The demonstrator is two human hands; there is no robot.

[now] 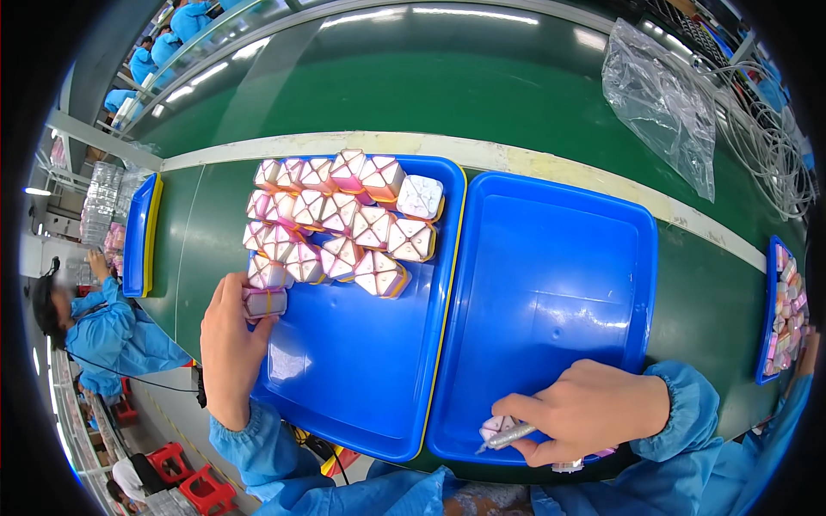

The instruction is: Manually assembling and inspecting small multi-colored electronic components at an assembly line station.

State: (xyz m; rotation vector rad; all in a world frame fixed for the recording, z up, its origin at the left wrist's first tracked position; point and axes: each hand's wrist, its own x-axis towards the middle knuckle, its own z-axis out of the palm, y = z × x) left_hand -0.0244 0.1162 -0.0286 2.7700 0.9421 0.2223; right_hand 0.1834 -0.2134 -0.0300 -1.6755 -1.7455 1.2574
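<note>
My left hand point(231, 348) is at the near-left end of the rows, its thumb and fingers closed on a small pale block point(265, 303) with a yellow band. Beside it, several similar white-and-pink blocks point(341, 213) with crossed lines on top stand in rows in the left blue tray point(361, 421). My right hand point(594, 408) is closed round a slim grey pen-like tool point(509, 436) over the near edge of the right blue tray point(551, 258). Under the tool sits another white-and-pink block point(493, 427). Part of a pinkish item point(600, 452) shows below my right hand, mostly hidden.
Both trays rest on a green work surface point(430, 95) with a pale strip point(516, 159) behind them. A clear plastic bag point(658, 103) and grey cables point(761, 146) lie far right. A blue tray of blocks point(768, 361) stands right. A co-worker point(112, 322) sits left.
</note>
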